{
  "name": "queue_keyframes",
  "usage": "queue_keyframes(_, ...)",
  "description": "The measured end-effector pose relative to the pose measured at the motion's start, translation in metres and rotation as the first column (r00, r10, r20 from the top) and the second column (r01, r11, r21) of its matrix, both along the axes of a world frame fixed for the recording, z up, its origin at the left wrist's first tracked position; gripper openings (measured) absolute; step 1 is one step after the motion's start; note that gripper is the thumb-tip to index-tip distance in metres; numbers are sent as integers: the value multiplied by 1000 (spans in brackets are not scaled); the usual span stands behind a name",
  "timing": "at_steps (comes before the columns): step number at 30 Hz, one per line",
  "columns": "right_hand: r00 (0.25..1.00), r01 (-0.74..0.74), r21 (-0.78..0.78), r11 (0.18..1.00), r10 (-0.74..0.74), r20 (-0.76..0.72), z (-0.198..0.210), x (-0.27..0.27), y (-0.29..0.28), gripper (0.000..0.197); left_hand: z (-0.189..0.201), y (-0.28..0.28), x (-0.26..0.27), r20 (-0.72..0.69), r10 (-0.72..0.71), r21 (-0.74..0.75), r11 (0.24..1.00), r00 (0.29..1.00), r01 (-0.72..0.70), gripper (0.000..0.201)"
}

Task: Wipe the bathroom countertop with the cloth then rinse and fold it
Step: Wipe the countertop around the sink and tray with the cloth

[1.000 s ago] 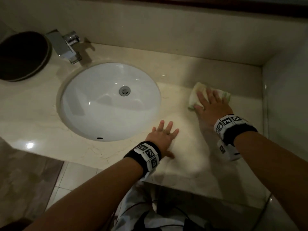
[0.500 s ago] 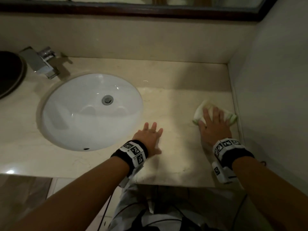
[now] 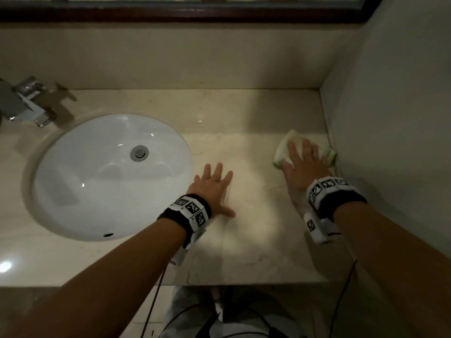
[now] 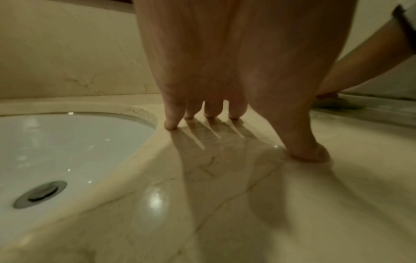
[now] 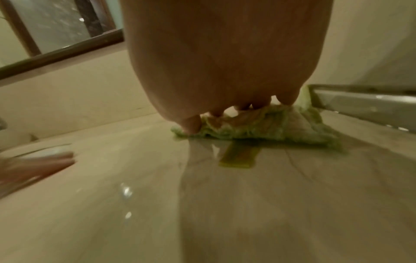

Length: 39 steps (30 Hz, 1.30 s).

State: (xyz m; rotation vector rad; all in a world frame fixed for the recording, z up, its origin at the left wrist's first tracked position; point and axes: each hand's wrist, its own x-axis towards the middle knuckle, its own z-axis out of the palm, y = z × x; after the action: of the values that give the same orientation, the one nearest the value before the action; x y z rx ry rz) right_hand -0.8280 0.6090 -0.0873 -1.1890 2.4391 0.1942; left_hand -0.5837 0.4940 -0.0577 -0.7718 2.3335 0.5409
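Note:
A pale green and white cloth lies bunched on the beige marble countertop, close to the right side wall. My right hand presses flat on the cloth with straight fingers. My left hand rests open on the bare counter just right of the sink, its fingers spread and its fingertips touching the stone. Most of the cloth under my right palm is hidden.
A white oval sink with a metal drain is set into the counter on the left. A chrome tap stands at the back left. The right wall and the backsplash close in the corner.
My right hand has slid the cloth rightward along the counter until it lies against the right wall. My left hand has stayed flat beside the sink. The head view has shifted right.

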Motion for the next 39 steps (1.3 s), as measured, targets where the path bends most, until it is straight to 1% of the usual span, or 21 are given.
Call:
queue_keyframes(3,999,35,34,999,-36,25,1,-19,-25,62,-2,-1,-1,1,7,-5,1000,1000,-7,120)
queue_keyframes(5,1000,31,45,999,-31,-4,3,-28,-39,61,-4,-1,-2,7,14,-4,1000,1000,-14,119)
queue_keyframes(9,998,5,1,1000,-5,-70,1,-44,-61,61,-7,-2,-2,16,36,14,999,999,-36,118)
queue_keyframes(13,999,5,58,998,-3,-46,2,-59,-82,63,-10,-2,-4,36,27,11,1000,999,-27,117)
queue_keyframes(15,999,-3,59,998,6,-48,1,-61,-84,62,-10,-3,-4,46,19,4,1000,999,-20,117)
queue_keyframes(18,998,-3,39,999,6,-66,1,-59,-82,61,-9,-2,-5,57,13,2,1000,998,-13,116)
queue_keyframes(23,999,-27,-1,1000,27,-46,2,-46,-67,60,-7,-2,-3,62,11,3,1000,998,-11,117)
queue_keyframes(27,999,-48,-7,999,48,5,0,-17,-36,62,-3,-2,-4,60,3,7,1000,998,-3,117)
queue_keyframes(32,994,-94,-28,995,92,-60,-3,24,5,61,-1,-1,-3,52,4,7,1000,999,-5,118)
queue_keyframes(34,993,-94,-21,995,92,-75,-2,26,7,62,-1,-1,-4,51,-3,4,1000,999,3,118)
queue_keyframes(39,996,-93,10,996,93,0,1,13,0,61,-3,-1,-3,41,-12,-6,1000,999,12,117)
